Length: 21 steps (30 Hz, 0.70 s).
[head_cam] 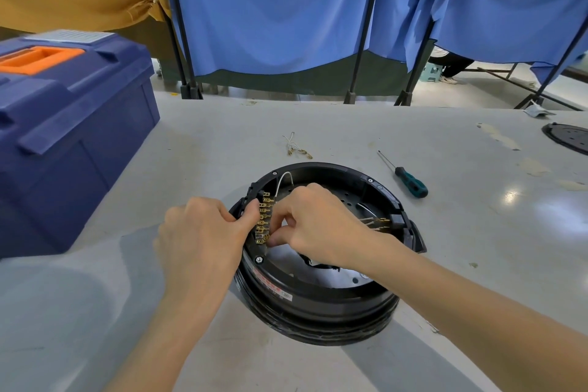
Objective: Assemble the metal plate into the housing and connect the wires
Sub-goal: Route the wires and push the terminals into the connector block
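Note:
A round black housing point(318, 305) lies open side up on the grey table in front of me. Inside it sits a perforated metal plate point(346, 204), partly hidden by my right hand. A strip of several brass terminals point(264, 216) runs along the housing's left inner wall, with a white wire point(283, 178) looping up behind it. My left hand point(203, 232) grips the housing's left rim, thumb against the terminal strip. My right hand point(315, 223) pinches a connector at the strip's lower end. More brass-tipped wires point(378, 222) stick out at the right inner wall.
A green-handled screwdriver point(405, 177) lies to the right behind the housing. A loose bundle of white wires point(297, 148) lies behind it. A blue toolbox point(70, 124) stands at the left. A black round part point(569, 138) lies at the far right edge. Blue curtains hang behind the table.

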Available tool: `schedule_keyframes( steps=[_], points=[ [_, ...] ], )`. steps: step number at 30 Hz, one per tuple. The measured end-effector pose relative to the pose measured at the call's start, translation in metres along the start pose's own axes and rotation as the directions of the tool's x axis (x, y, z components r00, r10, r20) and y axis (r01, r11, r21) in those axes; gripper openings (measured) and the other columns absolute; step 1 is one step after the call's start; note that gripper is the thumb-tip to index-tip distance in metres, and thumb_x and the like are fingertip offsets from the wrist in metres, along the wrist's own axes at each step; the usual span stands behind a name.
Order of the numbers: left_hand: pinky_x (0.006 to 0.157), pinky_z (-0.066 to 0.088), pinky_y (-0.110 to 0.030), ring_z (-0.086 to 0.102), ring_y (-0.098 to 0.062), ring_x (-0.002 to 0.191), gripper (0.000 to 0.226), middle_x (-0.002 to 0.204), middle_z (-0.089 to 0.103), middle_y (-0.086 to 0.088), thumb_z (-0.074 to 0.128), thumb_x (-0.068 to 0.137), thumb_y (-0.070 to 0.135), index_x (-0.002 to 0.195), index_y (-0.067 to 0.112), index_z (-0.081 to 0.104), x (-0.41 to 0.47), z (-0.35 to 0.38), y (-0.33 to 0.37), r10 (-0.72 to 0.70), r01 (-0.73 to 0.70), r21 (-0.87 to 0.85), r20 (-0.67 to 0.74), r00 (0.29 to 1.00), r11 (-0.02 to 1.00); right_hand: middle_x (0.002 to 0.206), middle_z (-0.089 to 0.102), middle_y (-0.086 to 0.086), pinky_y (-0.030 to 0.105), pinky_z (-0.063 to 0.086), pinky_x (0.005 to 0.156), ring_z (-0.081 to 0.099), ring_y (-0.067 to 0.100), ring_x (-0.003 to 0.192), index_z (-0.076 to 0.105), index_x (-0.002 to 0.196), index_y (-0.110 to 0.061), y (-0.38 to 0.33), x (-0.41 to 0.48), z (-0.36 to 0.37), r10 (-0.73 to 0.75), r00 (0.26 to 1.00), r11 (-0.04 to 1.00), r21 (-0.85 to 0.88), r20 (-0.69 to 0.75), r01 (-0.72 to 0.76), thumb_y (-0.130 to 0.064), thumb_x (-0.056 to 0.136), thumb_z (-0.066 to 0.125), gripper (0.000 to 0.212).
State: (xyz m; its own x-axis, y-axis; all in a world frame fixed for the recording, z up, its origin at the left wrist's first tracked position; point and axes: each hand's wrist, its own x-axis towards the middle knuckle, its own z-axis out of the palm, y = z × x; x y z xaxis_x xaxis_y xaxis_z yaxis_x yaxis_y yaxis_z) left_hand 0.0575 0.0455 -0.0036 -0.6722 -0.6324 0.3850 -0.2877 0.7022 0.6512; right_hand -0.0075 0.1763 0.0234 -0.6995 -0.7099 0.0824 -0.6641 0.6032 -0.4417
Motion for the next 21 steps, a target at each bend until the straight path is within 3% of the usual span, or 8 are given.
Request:
schedule_keyframes(
  steps=[8, 13, 17, 21],
  points=[
    [0.049, 0.040, -0.034, 0.038, -0.027, 0.052, 0.057, 0.041, 0.048, -0.010, 0.074, 0.073, 0.049, 0.038, 0.012, 0.051, 0.0003, 0.0032, -0.0015, 0.009, -0.009, -0.025, 0.006, 1.000, 1.000, 0.054, 0.042, -0.010, 0.026, 0.026, 0.051, 0.044, 0.019, 0.058, 0.072, 0.076, -0.019, -0.0033, -0.0001, 0.0044, 0.010, 0.999, 0.999, -0.031, -0.050, -0.011, -0.021, 0.079, 0.075, 0.004],
    [0.049, 0.034, -0.031, 0.035, -0.018, 0.051, 0.056, 0.040, 0.047, -0.006, 0.075, 0.074, 0.047, 0.038, 0.014, 0.050, -0.0003, 0.0032, -0.0017, 0.010, -0.010, -0.048, 0.008, 1.000, 0.999, 0.064, 0.052, 0.001, 0.029, 0.034, 0.059, 0.055, 0.028, 0.068, 0.071, 0.077, -0.016, -0.0071, 0.0008, 0.0087, -0.007, 0.997, 0.998, -0.067, -0.073, 0.002, -0.015, 0.079, 0.069, 0.003],
    [0.049, 0.036, -0.031, 0.040, -0.015, 0.051, 0.054, 0.041, 0.049, -0.008, 0.075, 0.075, 0.046, 0.040, 0.011, 0.053, 0.0007, 0.0022, -0.0018, 0.018, -0.017, -0.068, 0.017, 1.000, 0.998, 0.052, 0.040, -0.010, 0.028, 0.026, 0.052, 0.042, 0.016, 0.054, 0.071, 0.074, -0.018, -0.0033, 0.0008, 0.0050, -0.014, 0.999, 0.999, -0.034, -0.053, 0.013, -0.016, 0.077, 0.074, 0.004],
    [0.051, 0.039, -0.032, 0.047, -0.030, 0.054, 0.052, 0.041, 0.049, -0.007, 0.075, 0.075, 0.045, 0.040, 0.013, 0.054, 0.0004, 0.0006, -0.0010, 0.029, -0.026, -0.068, 0.036, 0.999, 0.997, 0.045, 0.038, -0.010, 0.028, 0.027, 0.052, 0.038, 0.008, 0.049, 0.071, 0.070, -0.018, 0.0008, 0.0001, 0.0063, -0.015, 0.998, 1.000, 0.018, -0.061, 0.017, -0.017, 0.075, 0.077, 0.008]
  ],
)
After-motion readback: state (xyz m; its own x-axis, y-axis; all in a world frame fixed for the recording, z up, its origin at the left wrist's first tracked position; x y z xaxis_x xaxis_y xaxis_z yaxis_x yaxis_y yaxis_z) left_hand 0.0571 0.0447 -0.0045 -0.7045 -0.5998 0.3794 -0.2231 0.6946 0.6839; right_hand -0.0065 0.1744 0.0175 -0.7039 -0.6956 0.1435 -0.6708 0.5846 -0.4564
